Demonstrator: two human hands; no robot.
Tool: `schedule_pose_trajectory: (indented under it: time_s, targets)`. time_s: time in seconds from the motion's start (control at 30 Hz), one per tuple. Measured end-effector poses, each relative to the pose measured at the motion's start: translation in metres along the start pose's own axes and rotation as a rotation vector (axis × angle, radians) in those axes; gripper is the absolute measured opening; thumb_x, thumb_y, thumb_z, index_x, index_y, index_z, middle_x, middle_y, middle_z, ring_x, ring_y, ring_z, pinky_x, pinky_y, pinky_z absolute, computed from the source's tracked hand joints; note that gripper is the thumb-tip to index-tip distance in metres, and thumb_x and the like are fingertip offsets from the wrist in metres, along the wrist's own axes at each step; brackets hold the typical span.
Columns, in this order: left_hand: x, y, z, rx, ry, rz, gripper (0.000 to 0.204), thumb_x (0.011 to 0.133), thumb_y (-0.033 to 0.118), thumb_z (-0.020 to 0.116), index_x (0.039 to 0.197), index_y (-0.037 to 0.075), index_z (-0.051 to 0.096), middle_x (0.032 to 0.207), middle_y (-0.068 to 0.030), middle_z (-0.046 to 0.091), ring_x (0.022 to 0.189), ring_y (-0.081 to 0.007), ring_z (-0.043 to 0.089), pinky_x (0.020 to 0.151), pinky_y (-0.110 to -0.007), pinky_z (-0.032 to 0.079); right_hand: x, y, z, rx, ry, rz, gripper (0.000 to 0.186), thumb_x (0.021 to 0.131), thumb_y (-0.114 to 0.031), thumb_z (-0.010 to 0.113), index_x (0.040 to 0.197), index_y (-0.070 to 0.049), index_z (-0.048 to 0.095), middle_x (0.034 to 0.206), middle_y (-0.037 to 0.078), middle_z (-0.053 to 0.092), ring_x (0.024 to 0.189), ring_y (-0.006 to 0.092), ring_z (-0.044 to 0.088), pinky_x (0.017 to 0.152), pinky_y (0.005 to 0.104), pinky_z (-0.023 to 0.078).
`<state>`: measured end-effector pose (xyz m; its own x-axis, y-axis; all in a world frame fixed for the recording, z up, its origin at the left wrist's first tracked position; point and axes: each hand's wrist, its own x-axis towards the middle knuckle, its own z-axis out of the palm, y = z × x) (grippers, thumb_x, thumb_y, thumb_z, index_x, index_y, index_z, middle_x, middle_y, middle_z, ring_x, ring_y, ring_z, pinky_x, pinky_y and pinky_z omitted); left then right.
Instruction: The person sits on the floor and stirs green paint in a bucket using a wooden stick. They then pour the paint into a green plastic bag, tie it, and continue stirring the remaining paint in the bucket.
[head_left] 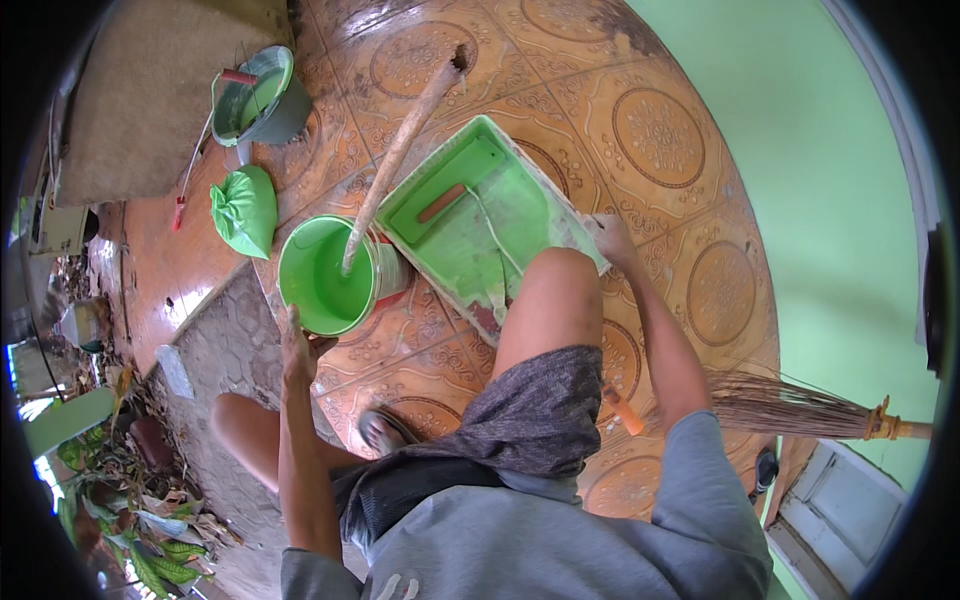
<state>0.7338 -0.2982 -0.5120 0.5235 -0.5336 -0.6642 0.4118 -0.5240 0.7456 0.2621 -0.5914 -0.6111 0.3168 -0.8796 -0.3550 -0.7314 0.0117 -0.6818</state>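
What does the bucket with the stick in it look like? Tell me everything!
The bucket is round and looks like plastic, pale and red outside and bright green inside, with green liquid in it. A wooden stick leans out past its rim. The left hand seems to touch its near edge. It's beside the tray; I can't tell whether it's tilted.

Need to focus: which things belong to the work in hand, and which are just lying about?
Seemingly in the work:
bucket, left hand at it
green tray, right hand on it
wooden stick in the bucket
wooden-handled tool

Apparently not part of it:
twig broom
leafy plants
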Motion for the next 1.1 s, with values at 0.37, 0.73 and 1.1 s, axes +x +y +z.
schedule_pose_trajectory:
  time_s: [0.37, 0.73, 1.1]
  targets:
    - [0.003, -0.001, 0.0, -0.014, -0.039, 0.02, 0.067, 0.09, 0.057, 0.04, 0.131, 0.004, 0.037, 0.109, -0.0169, 0.056, 0.093, -0.0285, 0.06, 0.081, -0.042, 0.052, -0.027, -0.02, 0.023, -0.106, 0.411, -0.087, 0.025, 0.086, -0.024, 0.055, 0.085, 0.0, 0.063, 0.073, 0.019, 0.061, 0.07, 0.0361, 0.059, 0.065, 0.0403, 0.045]
    - [0.005, 0.002, 0.017, -0.108, 0.152, 0.02, 0.057, 0.094, 0.047, 0.038, 0.132, 0.006, 0.035, 0.119, -0.0146, 0.049, 0.102, -0.027, 0.055, 0.087, -0.04, 0.047, -0.175, 0.019, 0.006, 0.049, 0.561, -0.045, 0.026, 0.085, -0.025, 0.059, 0.084, 0.001, 0.062, 0.068, 0.012, 0.062, 0.064, 0.0211, 0.059, 0.061, 0.0348, 0.045]
    - [0.098, -0.066, -0.036, 0.984, 0.685, 0.82, 0.044, 0.095, 0.027, 0.039, 0.126, -0.005, 0.041, 0.104, -0.0207, 0.058, 0.088, -0.0288, 0.06, 0.071, -0.042, 0.051, -0.08, -0.165, -0.069, -0.231, -0.016, -0.053, 0.03, 0.079, -0.028, 0.063, 0.086, 0.001, 0.067, 0.074, 0.014, 0.065, 0.064, 0.0227, 0.061, 0.063, 0.0338, 0.047]
